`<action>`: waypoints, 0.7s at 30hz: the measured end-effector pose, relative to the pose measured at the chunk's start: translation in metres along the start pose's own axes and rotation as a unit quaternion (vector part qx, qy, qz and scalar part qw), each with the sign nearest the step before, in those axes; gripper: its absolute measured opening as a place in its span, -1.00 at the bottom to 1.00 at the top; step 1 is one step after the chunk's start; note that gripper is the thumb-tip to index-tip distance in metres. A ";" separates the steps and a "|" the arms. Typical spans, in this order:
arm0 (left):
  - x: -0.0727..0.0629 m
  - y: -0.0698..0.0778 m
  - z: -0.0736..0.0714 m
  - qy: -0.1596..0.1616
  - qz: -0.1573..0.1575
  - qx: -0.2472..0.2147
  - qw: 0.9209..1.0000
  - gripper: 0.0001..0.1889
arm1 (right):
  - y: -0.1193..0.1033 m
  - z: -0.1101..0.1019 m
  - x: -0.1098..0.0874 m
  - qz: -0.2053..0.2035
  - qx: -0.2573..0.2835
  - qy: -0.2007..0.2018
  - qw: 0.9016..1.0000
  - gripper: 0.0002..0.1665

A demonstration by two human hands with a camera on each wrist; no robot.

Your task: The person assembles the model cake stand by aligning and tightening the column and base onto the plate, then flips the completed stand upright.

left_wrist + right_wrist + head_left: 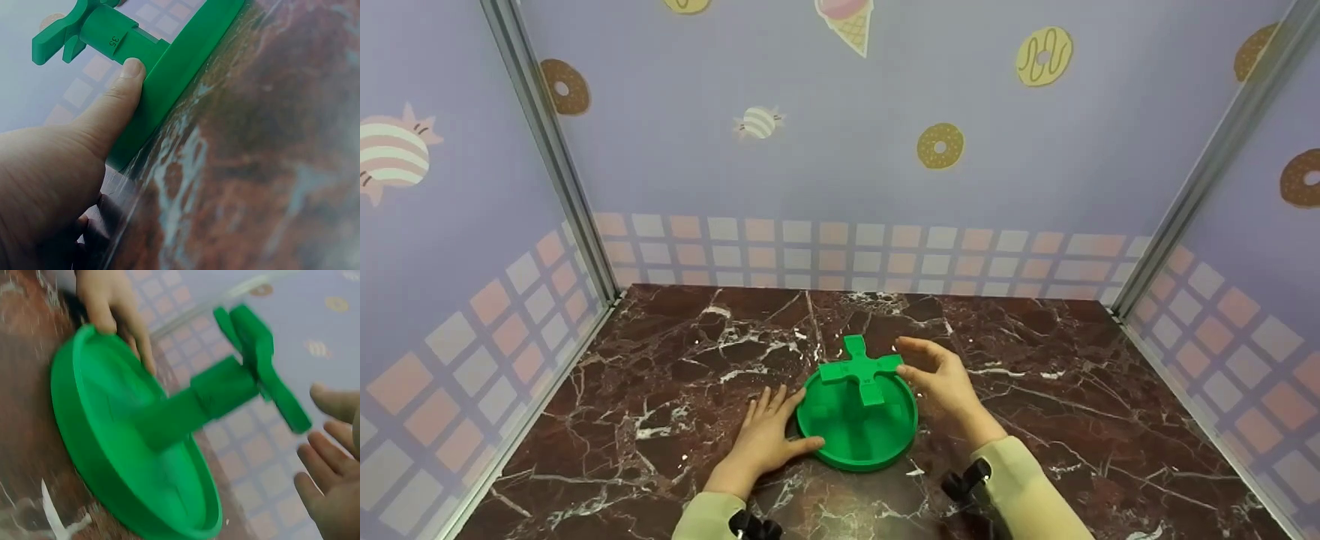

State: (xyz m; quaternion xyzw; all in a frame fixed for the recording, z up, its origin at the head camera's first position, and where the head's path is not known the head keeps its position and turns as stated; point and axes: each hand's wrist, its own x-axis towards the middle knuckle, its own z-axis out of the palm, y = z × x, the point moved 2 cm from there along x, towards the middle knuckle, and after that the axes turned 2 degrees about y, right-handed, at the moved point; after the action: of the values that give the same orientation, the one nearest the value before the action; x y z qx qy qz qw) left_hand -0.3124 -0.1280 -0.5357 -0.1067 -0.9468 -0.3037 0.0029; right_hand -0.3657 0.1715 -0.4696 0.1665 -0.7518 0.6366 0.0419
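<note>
A round green plastic dish [861,463] with a raised rim sits on the table. From its middle rises a thick green post [174,421], topped by a green cross-shaped piece [858,369] with flat arms. The collar under the cross bears the number 35 in the left wrist view. My left hand [769,436] lies along the dish's left side, thumb pressing on the rim and fingers spread nearly straight. My right hand [945,381] is raised beside the cross's right arm, fingers apart and loosely bent. In the right wrist view its fingertips [318,391] are close to the arm's end, with nothing held.
The table [720,330] is dark red marble with white veins. A lilac back wall [840,172] with printed sweets stands behind it, and side walls with metal corner posts [551,150] close in the left and right.
</note>
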 end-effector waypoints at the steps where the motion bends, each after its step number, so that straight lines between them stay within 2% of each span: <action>1: 0.000 0.000 0.000 0.000 0.000 0.001 1.000 0.02 | 0.003 -0.001 0.002 0.002 0.005 -0.020 1.000 -0.38; 4: 0.000 0.000 0.000 0.001 0.001 0.002 1.000 0.02 | 0.010 -0.004 0.006 0.000 0.013 -0.070 0.997 -0.36; 8: 0.001 0.000 0.000 0.000 0.002 0.003 1.000 0.02 | 0.013 -0.005 0.008 -0.011 0.006 -0.098 0.995 -0.39; 21: 0.000 -0.001 0.001 0.002 0.006 0.005 1.000 0.04 | 0.015 -0.006 0.002 -0.023 0.000 -0.081 0.996 -0.41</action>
State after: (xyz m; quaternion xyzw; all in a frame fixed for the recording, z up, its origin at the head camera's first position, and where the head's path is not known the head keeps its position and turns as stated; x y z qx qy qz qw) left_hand -0.3124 -0.1282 -0.5365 -0.1113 -0.9477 -0.2990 0.0076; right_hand -0.3725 0.1788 -0.4821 0.2350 -0.7486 0.6200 -0.0048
